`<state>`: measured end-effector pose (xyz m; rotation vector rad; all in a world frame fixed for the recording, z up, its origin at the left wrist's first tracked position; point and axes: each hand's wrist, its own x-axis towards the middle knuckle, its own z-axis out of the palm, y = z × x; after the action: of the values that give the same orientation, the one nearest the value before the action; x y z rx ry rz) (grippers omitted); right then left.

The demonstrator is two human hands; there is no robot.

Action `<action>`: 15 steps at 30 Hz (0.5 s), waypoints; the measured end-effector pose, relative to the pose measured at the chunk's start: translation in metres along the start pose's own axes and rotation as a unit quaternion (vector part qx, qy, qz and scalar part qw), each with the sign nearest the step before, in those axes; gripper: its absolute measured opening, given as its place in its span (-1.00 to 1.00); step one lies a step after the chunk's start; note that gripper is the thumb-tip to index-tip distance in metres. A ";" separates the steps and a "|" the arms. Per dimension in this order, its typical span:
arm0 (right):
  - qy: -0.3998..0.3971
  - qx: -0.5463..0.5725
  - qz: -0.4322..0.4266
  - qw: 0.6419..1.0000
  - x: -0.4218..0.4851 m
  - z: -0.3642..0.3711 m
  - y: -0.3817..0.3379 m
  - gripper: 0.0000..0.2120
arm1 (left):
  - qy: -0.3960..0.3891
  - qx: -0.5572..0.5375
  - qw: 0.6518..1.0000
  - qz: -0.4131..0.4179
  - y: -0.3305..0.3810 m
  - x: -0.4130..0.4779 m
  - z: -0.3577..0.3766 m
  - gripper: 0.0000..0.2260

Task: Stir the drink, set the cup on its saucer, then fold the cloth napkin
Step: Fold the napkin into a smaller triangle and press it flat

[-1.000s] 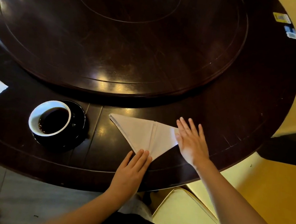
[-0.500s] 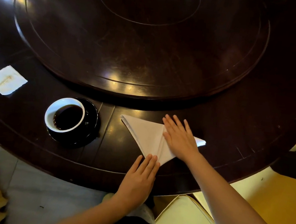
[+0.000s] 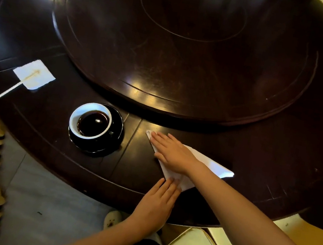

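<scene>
right hand [image 3: 170, 152] now farther left across napkin [image 3: 215, 164]

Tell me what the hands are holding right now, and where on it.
Nothing is gripped. Both hands lie flat on the cloth napkin: right hand across its middle, left hand fingertips at its near corner.

Right hand [image 3: 172, 154] flat; left hand [image 3: 157, 205] seemingly flat.

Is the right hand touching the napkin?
Touching. The head view shows the right hand lying flat, palm down, on the folded napkin.
</scene>
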<state>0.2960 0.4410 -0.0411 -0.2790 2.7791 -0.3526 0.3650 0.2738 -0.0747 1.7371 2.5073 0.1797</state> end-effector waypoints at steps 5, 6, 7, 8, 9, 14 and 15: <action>0.149 0.066 0.028 0.986 0.022 0.006 -0.012 -0.57 | 0.000 0.003 1.000 0.002 -0.002 -0.001 0.002 -0.54; 0.182 0.095 0.061 0.977 0.028 0.005 -0.014 -0.61 | 0.002 0.006 1.000 0.007 -0.002 -0.001 0.002 -0.56; 0.201 0.118 0.101 0.967 0.034 0.003 -0.016 -0.65 | 0.000 0.009 1.000 0.008 -0.002 -0.001 0.001 -0.57; 0.209 0.140 0.138 0.958 0.040 0.002 -0.018 -0.70 | -0.003 0.013 1.000 0.009 -0.003 0.000 0.000 -0.57; 0.204 0.167 0.171 0.949 0.046 -0.001 -0.019 -0.75 | -0.006 0.017 1.000 0.011 -0.004 0.000 0.000 -0.57; 0.086 0.301 0.201 0.928 0.061 -0.024 -0.014 -0.78 | -0.008 0.017 1.000 0.012 -0.005 -0.002 0.001 -0.56; 0.055 0.325 0.175 0.928 0.060 -0.031 -0.010 -0.78 | -0.005 0.015 1.000 0.011 -0.005 -0.003 0.001 -0.57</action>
<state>0.2310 0.4244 -0.0272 0.4002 2.5538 -1.1730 0.3616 0.2698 -0.0768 1.7731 2.4977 0.1348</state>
